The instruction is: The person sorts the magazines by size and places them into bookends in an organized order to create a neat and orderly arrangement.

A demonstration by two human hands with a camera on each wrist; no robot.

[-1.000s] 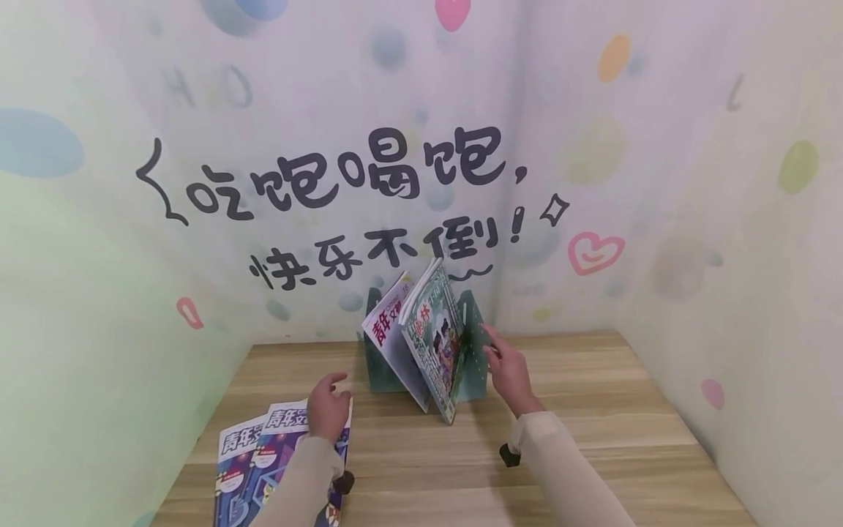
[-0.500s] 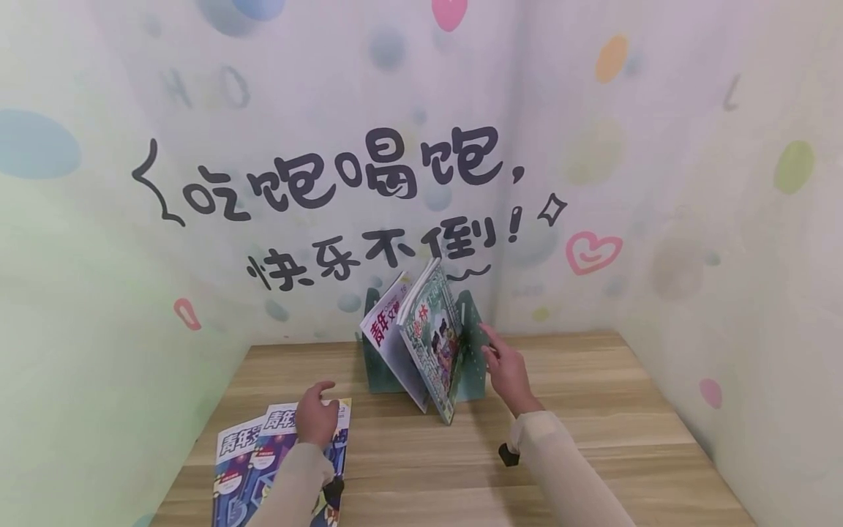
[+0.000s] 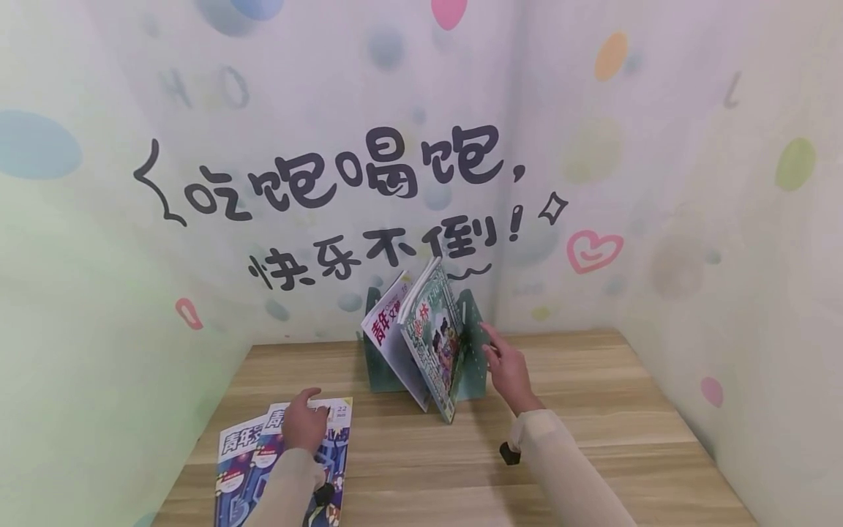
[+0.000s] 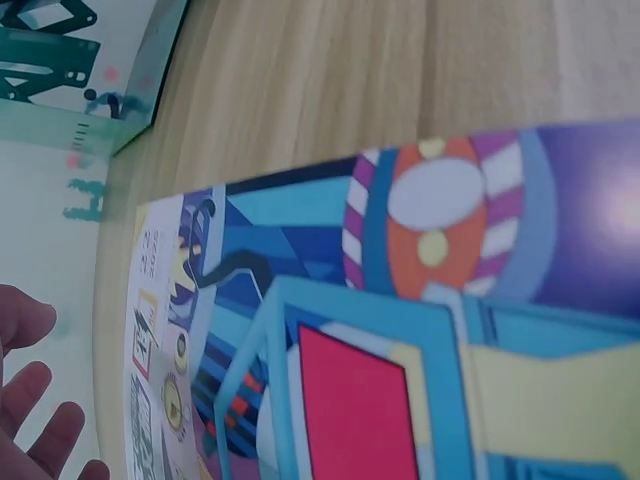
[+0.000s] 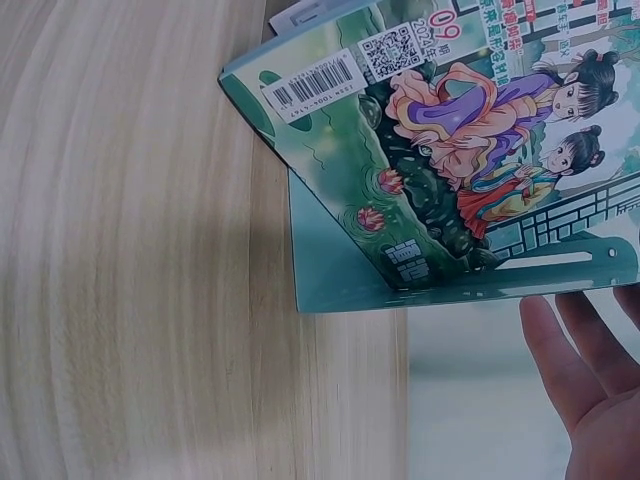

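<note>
looking down at the wooden table (image 3: 632, 432), we have two blue-purple magazines lying flat at the left, the upper magazine (image 3: 336, 446) overlapping the lower magazine (image 3: 230, 468). our left hand (image 3: 305, 422) is over the upper one's title strip, fingers apart and pinching nothing; we cannot tell whether any fingertip touches the paper. near the back, a green bookend (image 3: 476, 369) stands with a white magazine (image 3: 393, 344) and a green magazine (image 3: 437, 337) tilted between its side plates. our right hand (image 3: 511, 377) has its fingers extended at the outer side of the right plate, seemingly resting against it, with nothing gripped. we judge the flat magazines to be light and floppy, their glossy covers likely slippery and easily creased; the spine edge or a corner, pinched through all the pages, seems the surest hold. the bookend looks thin but stiff, perhaps light enough to slide, so we would steady it by its plate. the upper magazine shows a white title band above a bright cartoon cover, a glare spot on its sheen; the green one carries two robed figures beside a pond.
</note>
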